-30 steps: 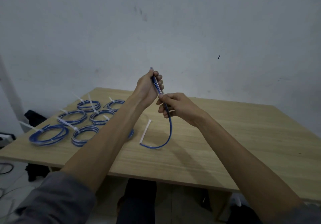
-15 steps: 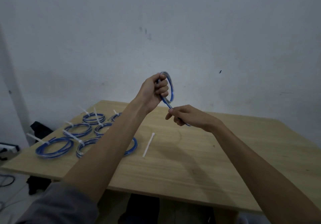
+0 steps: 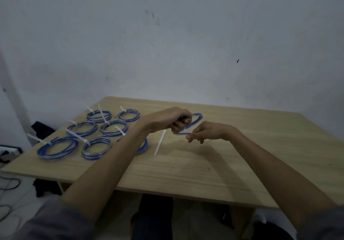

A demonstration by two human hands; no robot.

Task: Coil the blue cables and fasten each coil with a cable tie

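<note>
Lowered hands [image 3: 168, 120], perhaps gripping blue coil [image 3: 193, 123].

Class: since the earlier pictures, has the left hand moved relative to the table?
Yes. The left hand, gripping the blue cable, has dropped from against the wall to just above the table.

— Any writing, labels or numbers to read here?
— None. The wall [image 3: 167, 44], the table [image 3: 242, 156] and the tied blue coils [image 3: 96, 128] carry no legible text, brand or sign.
</note>
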